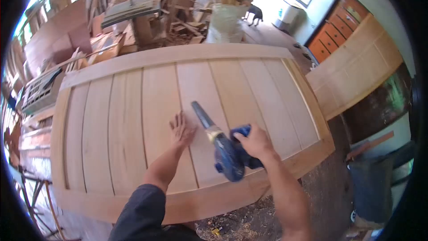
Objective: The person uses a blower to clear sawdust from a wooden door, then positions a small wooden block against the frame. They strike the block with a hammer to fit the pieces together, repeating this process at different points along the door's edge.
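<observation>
A large panelled wooden door (pixel 160 102) with a raised frame and vertical boards lies flat in front of me. My right hand (pixel 255 142) is wrapped round the handle of a blue handheld blower (pixel 229 158). The blower's dark nozzle (pixel 203 115) points away from me over the middle boards, with a tan band where it joins the body. Left of the nozzle, my left hand (pixel 182 129) rests on the boards, palm down with its fingers spread, holding nothing.
Scrap wood (pixel 187 27) is piled at the back beside a whitish sack (pixel 225 22). A dark dog (pixel 254 14) stands farther back. To the right, a wooden panel (pixel 356 67) leans near an orange drawer front (pixel 334 29). Shavings (pixel 240 218) litter the floor by my feet.
</observation>
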Demonstrator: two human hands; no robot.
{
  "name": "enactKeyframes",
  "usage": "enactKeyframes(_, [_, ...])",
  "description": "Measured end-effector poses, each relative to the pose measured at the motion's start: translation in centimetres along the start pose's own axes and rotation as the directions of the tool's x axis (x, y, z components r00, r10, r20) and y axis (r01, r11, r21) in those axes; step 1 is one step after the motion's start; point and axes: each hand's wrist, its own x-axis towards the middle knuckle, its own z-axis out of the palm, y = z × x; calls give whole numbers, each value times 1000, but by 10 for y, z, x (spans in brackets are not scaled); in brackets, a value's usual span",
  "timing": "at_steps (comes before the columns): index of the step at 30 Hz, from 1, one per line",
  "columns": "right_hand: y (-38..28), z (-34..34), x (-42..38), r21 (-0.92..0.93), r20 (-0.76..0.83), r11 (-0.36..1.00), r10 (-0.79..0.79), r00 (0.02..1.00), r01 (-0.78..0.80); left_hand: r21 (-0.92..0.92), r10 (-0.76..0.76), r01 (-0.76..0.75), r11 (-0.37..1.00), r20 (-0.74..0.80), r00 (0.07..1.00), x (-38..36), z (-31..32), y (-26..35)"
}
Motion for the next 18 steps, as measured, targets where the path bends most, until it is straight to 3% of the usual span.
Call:
enactKeyframes(2, [0, 3, 45, 34, 7, 999, 42, 999, -43, 34, -1, 0, 999, 6, 1000, -3, -13, 10])
enactKeyframes(5, [23, -5, 101, 33, -101, 995, 94, 990, -91, 49, -34, 32, 998, 33, 999, 3, -11, 14])
enactKeyframes(10, [98, -53, 163, 24, -284, 925, 369, 885, -379, 80, -31, 30, 996, 20, 999, 7, -5, 13])
enactKeyframes(11, [114, -65, 164, 56, -338, 917, 390, 857, -396, 92, -26, 25, 995, 7, 1000, 8, -2, 12])
enactKeyframes(13, [160, -88, 171, 172, -298, 839, 544, 784, -517, 74, -32, 31, 997, 12, 999, 8, -9, 17])
enactKeyframes(18, [262, -135, 101, 222, -355, 765, 641, 680, -605, 68, -9, 8, 998, 14, 1000, 4, -13, 18])
